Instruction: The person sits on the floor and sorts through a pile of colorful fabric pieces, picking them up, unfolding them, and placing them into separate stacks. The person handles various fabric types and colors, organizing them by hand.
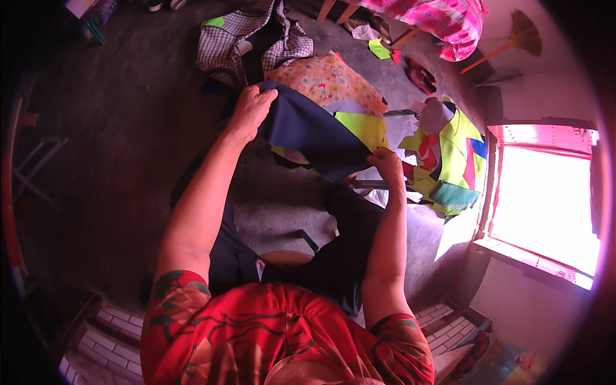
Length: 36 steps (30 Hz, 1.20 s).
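Note:
Between my two hands a dark navy piece of cloth [314, 131] is stretched out, slanting down from left to right. My left hand [251, 112] is closed on its upper left corner, fingers and thumb pinching the edge. At the lower right end, my right hand [387, 165] is closed on the other edge. Just beyond the navy cloth lie a yellow-green cloth piece [363, 128] and an orange floral cloth [327, 78]. What lies right under the navy cloth is hidden.
A heap of yellow-green, red and teal cloth scraps [452, 160] lies to the right, near a bright window [542, 199]. A checkered garment [224, 48] is on the floor ahead. Farther off are a pink plaid cloth [443, 19], a broom [523, 37] and shoes [420, 77].

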### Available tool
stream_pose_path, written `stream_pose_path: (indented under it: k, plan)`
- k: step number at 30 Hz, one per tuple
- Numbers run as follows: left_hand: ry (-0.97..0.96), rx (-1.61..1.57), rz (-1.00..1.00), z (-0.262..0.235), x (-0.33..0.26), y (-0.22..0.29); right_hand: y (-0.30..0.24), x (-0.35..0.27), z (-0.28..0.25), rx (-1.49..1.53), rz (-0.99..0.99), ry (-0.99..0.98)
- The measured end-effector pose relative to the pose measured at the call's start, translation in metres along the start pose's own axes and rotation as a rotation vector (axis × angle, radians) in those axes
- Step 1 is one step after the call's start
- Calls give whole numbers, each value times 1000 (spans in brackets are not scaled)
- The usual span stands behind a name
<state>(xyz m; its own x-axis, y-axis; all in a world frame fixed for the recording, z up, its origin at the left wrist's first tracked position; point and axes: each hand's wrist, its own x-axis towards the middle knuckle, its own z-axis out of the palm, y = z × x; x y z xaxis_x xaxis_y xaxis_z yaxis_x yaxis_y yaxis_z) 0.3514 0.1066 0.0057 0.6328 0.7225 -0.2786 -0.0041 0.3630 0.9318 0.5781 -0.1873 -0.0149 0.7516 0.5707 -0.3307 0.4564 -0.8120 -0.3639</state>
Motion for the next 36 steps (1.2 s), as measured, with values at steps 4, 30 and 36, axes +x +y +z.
stream_pose_path:
  k: [4, 30, 36]
  plan:
    - [15, 112, -32, -3, -2, -1, 3, 0, -10, 143, 3, -2]
    - [-451, 1293, 78, -7, -25, -1, 6, 14, -38, 177, -125, 372]
    - [-328, 1463, 72, -1, -22, -16, -22, 24, -13, 51, -115, 475]
